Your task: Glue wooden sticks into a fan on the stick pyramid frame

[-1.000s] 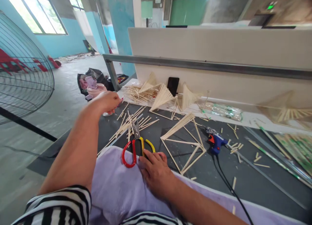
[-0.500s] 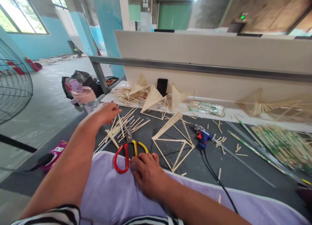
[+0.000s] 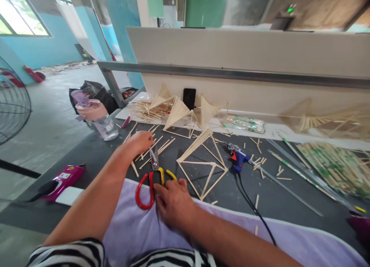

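My left hand [image 3: 141,141] reaches over loose thin wooden sticks [image 3: 162,148], its fingers bent downward; the fingertips are mostly hidden, so what they pinch is unclear. My right hand [image 3: 175,201] lies at the front edge of the table with curled fingers around the yellow handle of the scissors [image 3: 144,205]. The scissors' blades are parted slightly and point away from me, near the left hand. Right of them stands a stick frame [image 3: 186,184] with a fan of sticks along one side. A blue glue gun [image 3: 240,160] lies beyond this frame.
Finished-looking stick models [image 3: 177,114] stand along the back, beside a black phone [image 3: 189,98]. A water bottle [image 3: 105,124] and a magenta tool [image 3: 65,180] are at left. Bundled sticks [image 3: 332,168] lie at right. The glue gun's cable [image 3: 254,209] runs toward me. A purple cloth [image 3: 130,224] covers my lap.
My left hand has moved right and slightly nearer, over the sticks, uncovering the bottle. The right hand stays at the scissors. The view has shifted a little.
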